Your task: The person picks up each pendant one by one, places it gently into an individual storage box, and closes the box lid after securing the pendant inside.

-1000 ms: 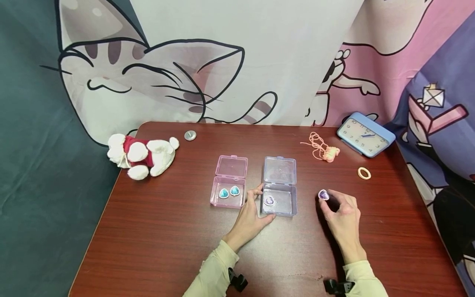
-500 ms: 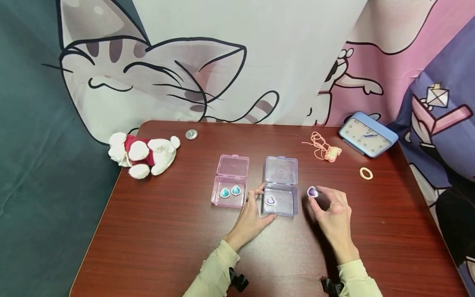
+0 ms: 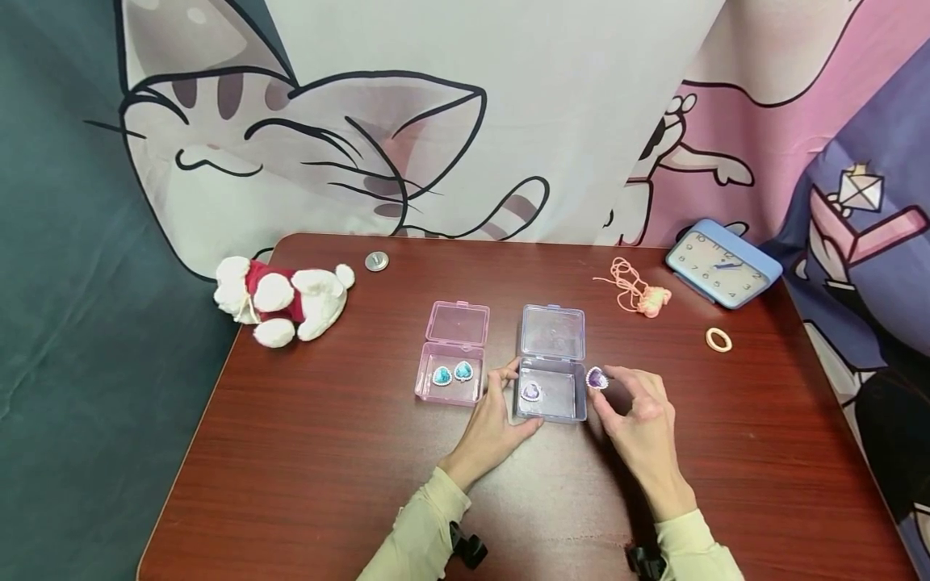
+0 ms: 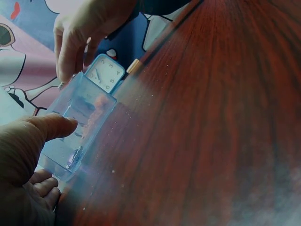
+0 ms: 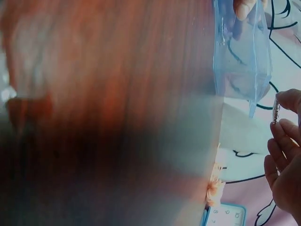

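My right hand [image 3: 643, 415] pinches a purple heart-shaped gem [image 3: 597, 378] with a pale beaded rim between thumb and fingertips. It hovers by the right edge of the opened clear bluish-purple box [image 3: 563, 397], and the right wrist view shows the gem [image 5: 276, 110] edge-on. Inside that box, toward its left, lies a similar purple gem [image 3: 531, 392]. My left hand [image 3: 490, 424] grips the box at its left side, thumb at the front wall, as the left wrist view confirms. Just left of it stands an opened pink clear box [image 3: 445, 399] holding two blue heart gems [image 3: 463, 371].
A white plush toy [image 3: 320, 303] in red lies at the table's left, near a round silver disc [image 3: 376, 261]. At the right are a peach yarn piece [image 3: 650, 301], a cream ring [image 3: 718, 340] and a blue clock [image 3: 722, 265]. A printed curtain hangs behind.
The right hand has carried the purple gem leftward, from well right of the bluish-purple box to its right edge. The left hand keeps its hold on the box.
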The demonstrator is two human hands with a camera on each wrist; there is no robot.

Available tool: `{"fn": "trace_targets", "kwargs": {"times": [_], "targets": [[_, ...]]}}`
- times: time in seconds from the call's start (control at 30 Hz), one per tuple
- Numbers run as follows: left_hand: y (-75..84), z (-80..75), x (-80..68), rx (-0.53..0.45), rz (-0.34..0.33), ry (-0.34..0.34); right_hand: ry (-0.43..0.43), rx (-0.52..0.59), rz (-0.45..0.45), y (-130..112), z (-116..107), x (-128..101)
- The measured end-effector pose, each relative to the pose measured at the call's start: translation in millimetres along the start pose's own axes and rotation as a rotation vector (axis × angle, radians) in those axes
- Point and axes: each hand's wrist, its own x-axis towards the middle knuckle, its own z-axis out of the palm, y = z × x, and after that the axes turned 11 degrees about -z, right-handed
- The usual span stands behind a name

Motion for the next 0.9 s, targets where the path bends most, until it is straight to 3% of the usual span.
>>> {"fn": "trace_targets", "kwargs": {"times": [0.47,0.9], "targets": [[0.8,-1.4,0.1,-0.002,-0.012,-0.006,-0.096,0.042,-0.034,-11,14,0],[0.1,-1.2,0.1,-0.001,-0.005,-0.003,-0.133,0.052,-0.07,-14,20,3]]}}
